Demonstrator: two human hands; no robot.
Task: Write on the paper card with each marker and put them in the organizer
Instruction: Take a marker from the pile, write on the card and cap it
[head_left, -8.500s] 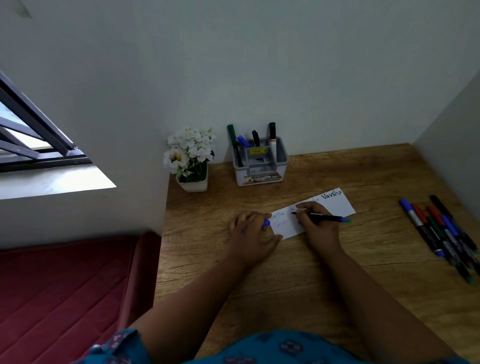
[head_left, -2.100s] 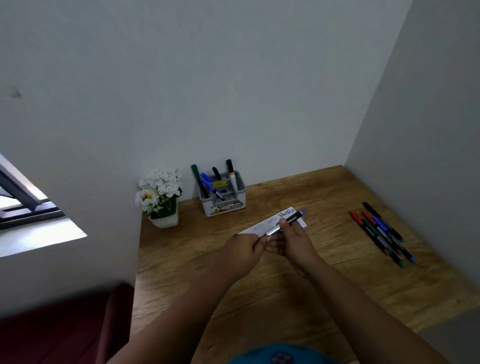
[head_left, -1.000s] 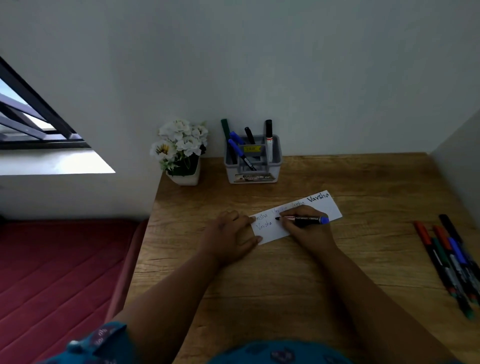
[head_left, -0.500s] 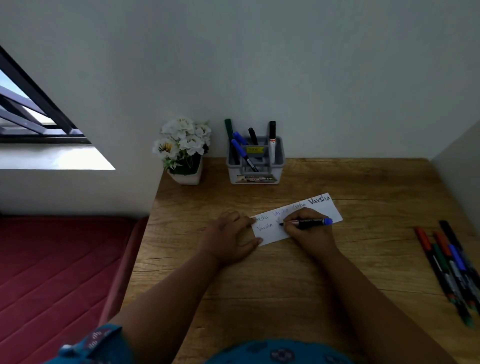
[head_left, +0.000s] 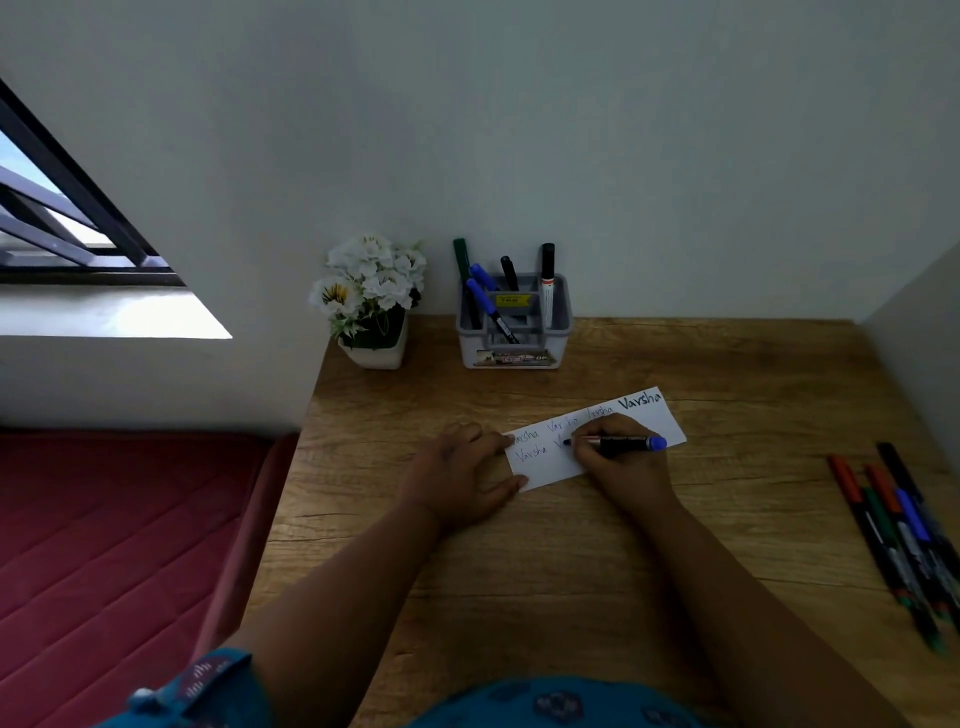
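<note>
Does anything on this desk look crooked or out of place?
Only small things. The paper card lies at a slant to the desk's edges, and one blue marker leans diagonally across the organizer while the others stand upright. Nothing looks spilled or damaged.

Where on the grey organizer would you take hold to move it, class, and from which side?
Probably grip the grey organizer by its two short outer walls, coming from the front, low down. Markers stick up out of the top, so a grasp from above is blocked, and the flower pot stands close on its left, apart from it.
</note>
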